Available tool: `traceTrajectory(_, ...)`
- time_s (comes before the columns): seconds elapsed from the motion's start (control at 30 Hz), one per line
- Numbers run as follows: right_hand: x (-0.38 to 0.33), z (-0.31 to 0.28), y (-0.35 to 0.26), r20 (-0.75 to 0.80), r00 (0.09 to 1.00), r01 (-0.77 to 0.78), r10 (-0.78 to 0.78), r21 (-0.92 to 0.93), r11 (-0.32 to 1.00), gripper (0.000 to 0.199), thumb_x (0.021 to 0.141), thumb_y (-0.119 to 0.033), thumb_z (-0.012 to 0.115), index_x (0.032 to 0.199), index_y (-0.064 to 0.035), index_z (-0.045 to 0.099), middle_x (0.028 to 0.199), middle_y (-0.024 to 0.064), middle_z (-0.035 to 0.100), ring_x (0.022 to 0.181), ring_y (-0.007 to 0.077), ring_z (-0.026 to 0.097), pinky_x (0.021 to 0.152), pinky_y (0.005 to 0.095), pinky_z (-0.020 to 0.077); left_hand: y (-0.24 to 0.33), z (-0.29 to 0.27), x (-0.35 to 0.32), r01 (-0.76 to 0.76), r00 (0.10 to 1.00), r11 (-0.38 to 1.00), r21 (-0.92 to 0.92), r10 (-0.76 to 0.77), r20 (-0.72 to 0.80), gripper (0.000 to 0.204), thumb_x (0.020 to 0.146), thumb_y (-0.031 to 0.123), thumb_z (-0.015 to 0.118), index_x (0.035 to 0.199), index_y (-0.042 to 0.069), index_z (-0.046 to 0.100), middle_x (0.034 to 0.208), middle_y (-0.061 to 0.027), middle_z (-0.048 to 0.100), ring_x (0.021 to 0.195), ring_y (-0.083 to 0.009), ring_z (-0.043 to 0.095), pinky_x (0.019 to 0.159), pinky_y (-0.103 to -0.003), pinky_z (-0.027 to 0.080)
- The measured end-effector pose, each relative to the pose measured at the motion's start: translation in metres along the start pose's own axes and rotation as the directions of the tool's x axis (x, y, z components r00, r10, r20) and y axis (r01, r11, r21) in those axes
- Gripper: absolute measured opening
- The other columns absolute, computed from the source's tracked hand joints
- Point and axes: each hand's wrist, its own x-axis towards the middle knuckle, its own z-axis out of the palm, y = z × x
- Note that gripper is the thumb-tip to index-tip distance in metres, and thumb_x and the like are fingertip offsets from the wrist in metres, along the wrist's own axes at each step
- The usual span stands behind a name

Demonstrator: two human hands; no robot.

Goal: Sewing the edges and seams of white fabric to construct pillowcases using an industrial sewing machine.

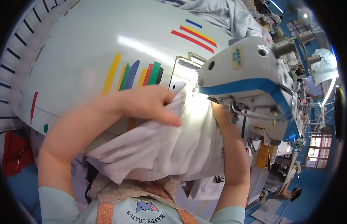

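A white cloth [169, 149] hangs in folds over the table's near edge, and its far end runs under the head of a white and blue sewing machine [240, 74]. My left hand [156, 106] grips the cloth's left side, thumb on top, the other fingers partly hidden; it is slightly blurred. My right hand [219, 112] lies at the cloth's right side, close to the needle area. The machine head covers most of it, so its fingers do not show. A bright lamp lights the cloth between my hands.
Coloured tape strips [134, 74] stick to the pale table [84, 41]. Grey cloth [222, 15] is heaped at the far edge. Thread cones [306, 36] stand behind the machine. A red cloth [17, 153] lies at lower left. Another person [291, 192] sits far off at right.
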Motion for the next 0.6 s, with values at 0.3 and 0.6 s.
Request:
traceTrajectory(0.3,-0.034,-0.088,-0.023,-0.023,0.98,-0.165,0.198,0.457,0.874,0.035,0.073,-0.012,0.064,0.107,-0.0034,0.057,0.104,0.0187,0.056,0.097,0.0353,0.051,0.085,0.0411,0.0412,-0.083,0.074,-0.217,0.286,0.937,0.95,-0.125,-0.251,0.242,0.038,0.072,0.025,0.075,0.099,0.002,0.063,0.089,-0.0081,0.066,0.083,-0.0137,0.061,0.075,-0.028,0.047)
traceTrajectory(0.6,-0.041,-0.227,-0.169,-0.336,0.932,0.355,-0.137,0.763,0.541,0.036,0.064,-0.002,0.069,0.099,-0.0026,0.059,0.096,0.0132,0.058,0.087,0.0303,0.057,0.074,0.0366,0.0473,-0.049,0.134,-0.31,0.269,0.949,0.561,0.783,-0.013,-0.316,0.023,0.066,0.028,0.068,0.074,0.008,0.06,0.063,-0.0078,0.057,0.06,-0.0275,0.059,0.053,-0.039,0.046)
